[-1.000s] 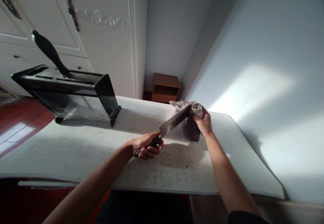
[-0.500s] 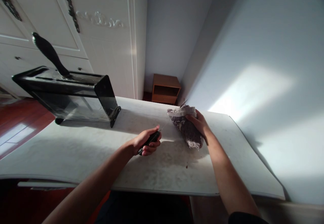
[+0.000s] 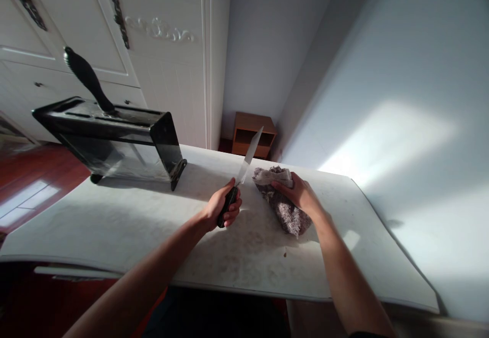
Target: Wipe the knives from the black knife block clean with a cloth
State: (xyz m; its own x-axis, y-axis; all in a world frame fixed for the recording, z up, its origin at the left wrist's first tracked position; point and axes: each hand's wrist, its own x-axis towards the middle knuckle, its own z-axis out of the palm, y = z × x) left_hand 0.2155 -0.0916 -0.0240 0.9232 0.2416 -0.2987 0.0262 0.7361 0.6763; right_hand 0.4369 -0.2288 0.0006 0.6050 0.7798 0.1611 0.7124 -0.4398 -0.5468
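A knife (image 3: 251, 153) with a black handle is gripped in my left hand (image 3: 224, 206), its bare blade slanting up and away to the right. My right hand (image 3: 300, 193) is closed around a folded, fluffy grey-brown cloth (image 3: 280, 203), just right of the knife. Blade and cloth are apart. Both hands are over the white table (image 3: 126, 231). To the left stands a black knife block (image 3: 114, 139) with clear sides, and another black knife handle (image 3: 87, 79) sticks up out of its slotted top.
A small brown crumb (image 3: 284, 254) lies near the table's front edge. Behind the table are a white cabinet (image 3: 168, 83) and a low wooden nightstand (image 3: 254, 124). A pale wall (image 3: 401, 98) runs along the right side.
The blade, earlier mostly covered by the cloth with its tip showing beyond, is now out in full view. My left hand has turned the knife more upright. The cloth has shifted slightly.
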